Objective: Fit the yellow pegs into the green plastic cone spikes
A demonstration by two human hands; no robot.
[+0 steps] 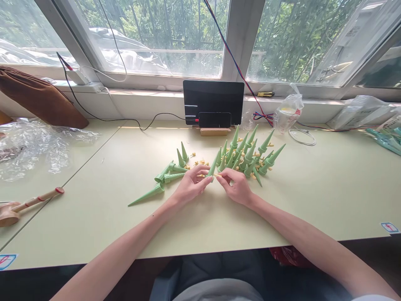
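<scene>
My left hand (190, 185) and my right hand (237, 185) meet at the middle of the pale green table (313, 196). Between their pinched fingers is a green cone spike (213, 167) with a small yellow piece (216, 175) at its base. The left fingers pinch the spike's base; the right fingers pinch the yellow piece. Behind the right hand lies a pile of green cone spikes (247, 154) mixed with small yellow pieces. Left of my hands lie several more green spikes (169, 173), one long spike (145, 195) pointing left.
A dark tablet (213, 98) and a phone (214, 120) stand on a wooden holder by the window. A plastic bag (288, 110), cables, a brown pouch (40, 98), crumpled plastic wrap (31, 146) and a wooden stick toy (31, 202) lie around the table.
</scene>
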